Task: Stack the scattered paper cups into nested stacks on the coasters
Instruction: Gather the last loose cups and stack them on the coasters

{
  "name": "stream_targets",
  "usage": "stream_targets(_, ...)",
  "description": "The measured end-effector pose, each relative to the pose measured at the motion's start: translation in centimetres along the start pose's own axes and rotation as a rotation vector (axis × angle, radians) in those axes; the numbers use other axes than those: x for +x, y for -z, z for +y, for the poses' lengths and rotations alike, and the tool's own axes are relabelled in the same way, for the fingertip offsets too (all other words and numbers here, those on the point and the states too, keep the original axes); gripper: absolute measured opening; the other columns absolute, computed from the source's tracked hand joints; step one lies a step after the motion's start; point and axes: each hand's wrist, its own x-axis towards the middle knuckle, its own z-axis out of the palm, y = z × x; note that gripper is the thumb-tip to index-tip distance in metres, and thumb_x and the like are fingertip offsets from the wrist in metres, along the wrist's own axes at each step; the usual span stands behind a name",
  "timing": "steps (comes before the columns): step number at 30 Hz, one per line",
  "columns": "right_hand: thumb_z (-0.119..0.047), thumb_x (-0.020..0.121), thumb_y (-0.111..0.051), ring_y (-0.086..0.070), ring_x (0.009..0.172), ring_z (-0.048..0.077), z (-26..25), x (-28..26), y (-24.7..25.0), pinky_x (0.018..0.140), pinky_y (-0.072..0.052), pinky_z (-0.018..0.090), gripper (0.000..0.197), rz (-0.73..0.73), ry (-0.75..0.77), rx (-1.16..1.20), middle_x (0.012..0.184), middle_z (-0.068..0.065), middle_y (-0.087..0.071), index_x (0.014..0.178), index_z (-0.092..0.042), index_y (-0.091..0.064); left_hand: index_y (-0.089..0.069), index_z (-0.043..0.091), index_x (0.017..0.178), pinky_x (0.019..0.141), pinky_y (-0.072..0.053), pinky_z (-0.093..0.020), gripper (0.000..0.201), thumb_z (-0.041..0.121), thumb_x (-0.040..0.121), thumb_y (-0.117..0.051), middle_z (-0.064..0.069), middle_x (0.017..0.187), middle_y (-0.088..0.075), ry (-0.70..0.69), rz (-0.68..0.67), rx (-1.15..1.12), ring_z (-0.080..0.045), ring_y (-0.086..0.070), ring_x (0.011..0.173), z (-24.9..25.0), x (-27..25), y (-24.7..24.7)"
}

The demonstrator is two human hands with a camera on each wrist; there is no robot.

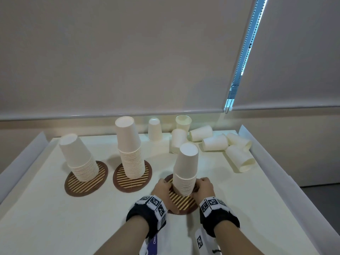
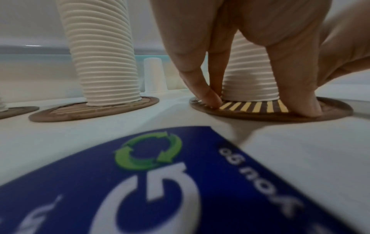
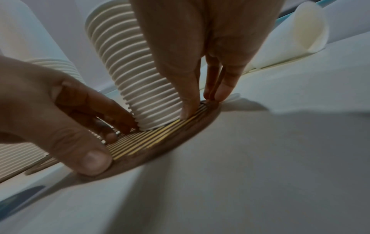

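Near-right stack [image 1: 185, 170] on its coaster [image 1: 184, 202] is flanked by left hand [image 1: 162, 189] and right hand [image 1: 203, 188], fingers straight, tips pressed on coaster, nothing clamped; stack could be toppled if coaster is dragged unevenly.

The white surface [image 1: 55, 208] carried three round striped coasters in a row: the left coaster [image 1: 73, 188], the middle coaster [image 1: 125, 184] and the right coaster [image 1: 184, 201], which sat nearer the person. Loose paper cups [image 1: 215, 142] lay at the far right, several on their sides, with one inverted cup [image 1: 155, 129] standing apart.
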Motion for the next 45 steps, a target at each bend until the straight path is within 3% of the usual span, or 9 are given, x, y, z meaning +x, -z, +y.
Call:
stream_targets(12, -0.022, 0.083, -0.066, -0.05, 0.119, 0.022, -0.5, 4.0, 0.5, 0.097, -0.04, 0.027, 0.043, 0.02, 0.002, 0.072, 0.127, 0.008, -0.048, 0.124, -0.015, -0.058, -0.048, 0.016, 0.13, 0.105, -0.04, -0.028, 0.081, 0.039, 0.06, -0.083, -0.005, 0.13, -0.04, 0.071, 0.09, -0.1, -0.02, -0.046, 0.12, -0.4, 4.3, 0.5)
stream_targets(19, -0.018, 0.087, -0.059, -0.045, 0.114, 0.036, 2.6, 5.1, 5.2, 0.093, -0.041, 0.041, 0.031, 0.568, -0.273, 0.199, 0.129, 0.017, -0.039, 0.117, -0.013, -0.053, -0.05, 0.015, 0.127, 0.104, -0.038, -0.028, 0.08, 0.046, 0.061, -0.081, -0.007, 0.134, -0.036, 0.132, 0.101, -0.104, -0.021, -0.044, 0.123, 0.2, 5.7, 1.5)
stream_targets(23, -0.017, 0.088, -0.059, -0.041, 0.119, 0.039, 4.0, 5.9, 7.0, 0.098, -0.04, 0.05, 0.035, 0.633, -0.402, 0.362, 0.134, 0.021, -0.036, 0.121, -0.016, -0.047, -0.05, 0.015, 0.128, 0.106, -0.038, -0.029, 0.079, 0.048, 0.063, -0.079, -0.008, 0.135, -0.036, 0.175, 0.088, -0.071, -0.022, -0.045, 0.124, 0.8, 6.0, 2.2)
stream_targets(30, -0.004, 0.091, -0.049, -0.051, 0.081, 0.028, 6.5, 6.7, 9.5, 0.065, -0.038, 0.027, 0.029, 0.481, -0.395, 0.596, 0.116, 0.019, -0.06, 0.116, -0.012, -0.061, -0.054, 0.009, 0.118, 0.089, -0.045, -0.026, 0.053, 0.042, 0.078, -0.066, -0.007, 0.125, -0.057, 0.268, 0.057, 0.137, -0.022, -0.057, 0.112, 2.7, 4.7, 2.2)
stream_targets(34, -0.005, 0.086, -0.053, -0.049, 0.082, 0.024, 6.6, 5.9, 10.2, 0.071, -0.038, 0.027, 0.015, 0.563, -0.395, 0.69, 0.099, 0.013, -0.061, 0.094, -0.009, -0.066, -0.06, 0.011, 0.105, 0.08, -0.045, -0.029, 0.037, 0.043, 0.087, -0.057, -0.006, 0.107, -0.063, 0.073, 0.044, 0.071, -0.022, -0.06, 0.1, 5.5, 3.1, 2.5)
stream_targets(36, -0.006, 0.085, -0.056, -0.051, 0.079, 0.023, 5.8, 5.3, 10.4, 0.07, -0.037, 0.027, 0.008, 0.444, -0.287, 0.74, 0.088, 0.011, -0.06, 0.081, -0.01, -0.063, -0.056, 0.013, 0.1, 0.079, -0.045, -0.029, 0.045, 0.055, 0.085, -0.054, -0.004, 0.098, -0.06, -0.018, 0.078, -0.127, -0.021, -0.058, 0.095, 7.7, 3.1, 2.4)
stream_targets(39, 0.006, 0.083, -0.051, -0.051, 0.065, 0.023, 3.9, 4.4, 11.3, 0.06, -0.04, 0.027, 0.023, 0.039, -0.072, 0.824, 0.07, 0.009, -0.057, 0.071, -0.011, -0.061, -0.033, 0.022, 0.139, 0.096, -0.047, -0.039, 0.09, 0.074, 0.069, -0.056, -0.008, 0.13, -0.051, -0.045, 0.116, -0.582, -0.025, -0.055, 0.113, 10.7, 3.7, 2.5)
stream_targets(42, 0.008, 0.086, -0.051, -0.054, 0.058, 0.02, 2.6, 4.4, 13.1, 0.057, -0.046, 0.028, 0.025, -0.217, 0.032, 0.887, 0.066, 0.006, -0.056, 0.072, -0.012, -0.057, -0.03, 0.028, 0.138, 0.082, -0.057, -0.042, 0.102, 0.075, 0.054, -0.063, -0.004, 0.13, -0.048, -0.017, 0.213, -0.902, -0.014, -0.061, 0.083, 12.3, 4.2, 3.0)
stream_targets(45, 0.001, 0.09, -0.052, -0.059, 0.054, 0.01, 2.7, 4.8, 14.6, 0.051, -0.049, 0.021, 0.022, -0.328, 0.039, 0.888, 0.068, -0.001, -0.059, 0.077, -0.017, -0.056, -0.036, 0.03, 0.134, 0.072, -0.06, -0.038, 0.092, 0.066, 0.057, -0.071, -0.001, 0.126, -0.048, 0.038, 0.266, -1.063, -0.02, -0.062, 0.093, 12.7, 5.1, 3.0)
